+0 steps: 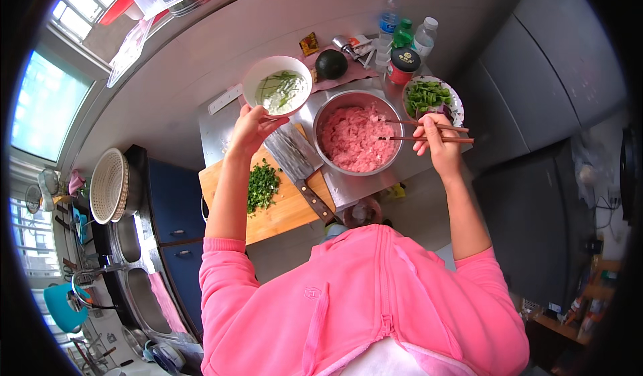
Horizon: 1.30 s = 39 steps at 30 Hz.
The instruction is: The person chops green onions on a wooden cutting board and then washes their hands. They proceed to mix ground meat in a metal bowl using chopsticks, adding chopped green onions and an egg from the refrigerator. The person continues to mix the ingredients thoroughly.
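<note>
My left hand (256, 127) grips the lower rim of a white bowl (251, 74), which holds clear liquid with green strips (284, 87) in it. In my right hand (436, 139) are two brown chopsticks (454, 139), slightly spread, their tips in pink minced meat (354, 139). The meat lies in a round stainless-steel bowl (320, 147) between my hands. Below the left hand a cleaver (296, 160) with a riveted wooden handle rests on a wooden cutting board (289, 215). Chopped green herbs (262, 186) are heaped on the board beside the blade.
A plate (458, 107) of cut greens stands at the steel table's right end. Behind the bowls are a dark round fruit or squash (331, 64), a black-lidded jar (403, 65) and several bottles (424, 36). Sinks (145, 295) lie left; a dark cabinet (527, 215) stands right.
</note>
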Tool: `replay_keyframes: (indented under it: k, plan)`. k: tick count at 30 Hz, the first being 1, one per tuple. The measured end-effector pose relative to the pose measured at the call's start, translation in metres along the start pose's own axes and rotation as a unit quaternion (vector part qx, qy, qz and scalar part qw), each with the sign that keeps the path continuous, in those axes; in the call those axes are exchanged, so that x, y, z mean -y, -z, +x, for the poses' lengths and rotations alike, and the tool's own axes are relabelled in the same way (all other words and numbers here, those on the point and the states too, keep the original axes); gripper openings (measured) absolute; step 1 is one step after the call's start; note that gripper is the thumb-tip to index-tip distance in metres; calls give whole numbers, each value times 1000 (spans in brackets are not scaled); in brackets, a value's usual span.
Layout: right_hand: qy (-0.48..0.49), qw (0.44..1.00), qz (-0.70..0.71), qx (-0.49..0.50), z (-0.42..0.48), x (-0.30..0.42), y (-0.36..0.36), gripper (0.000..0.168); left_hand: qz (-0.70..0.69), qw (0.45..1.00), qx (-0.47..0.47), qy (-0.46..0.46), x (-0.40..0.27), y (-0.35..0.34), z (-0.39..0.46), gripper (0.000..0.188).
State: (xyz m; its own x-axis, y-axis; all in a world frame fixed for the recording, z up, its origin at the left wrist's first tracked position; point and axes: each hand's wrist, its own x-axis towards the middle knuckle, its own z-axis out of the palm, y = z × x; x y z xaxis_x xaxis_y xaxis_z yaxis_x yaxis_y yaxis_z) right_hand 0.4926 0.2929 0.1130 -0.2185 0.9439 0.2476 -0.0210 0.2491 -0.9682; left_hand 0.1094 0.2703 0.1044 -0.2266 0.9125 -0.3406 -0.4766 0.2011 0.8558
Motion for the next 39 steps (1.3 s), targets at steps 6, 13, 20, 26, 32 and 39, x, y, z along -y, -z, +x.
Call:
replay_keyframes:
  k: [6,13,20,26,32,39]
  plan:
    - [-1,999,-39,13,-11,-62,-22,16,-13,1000,13,19,15,-23,-22,44]
    - [-229,972,27,-50,-30,-62,-18,26,-19,1000,9,13,35,-38,-39,57]
    - [-364,909,92,181,-64,-21,-32,24,3,1000,0,1,47,-52,-51,62]
    - [278,872,-350,200,41,32,-74,33,28,999,19,2,49,-61,-57,67]
    - [258,692,-554,385,93,5,-104,61,33,999,41,9,48,-74,-59,65]
    - [178,686,-554,436,103,-7,-121,49,72,997,34,1,49,-75,-57,63]
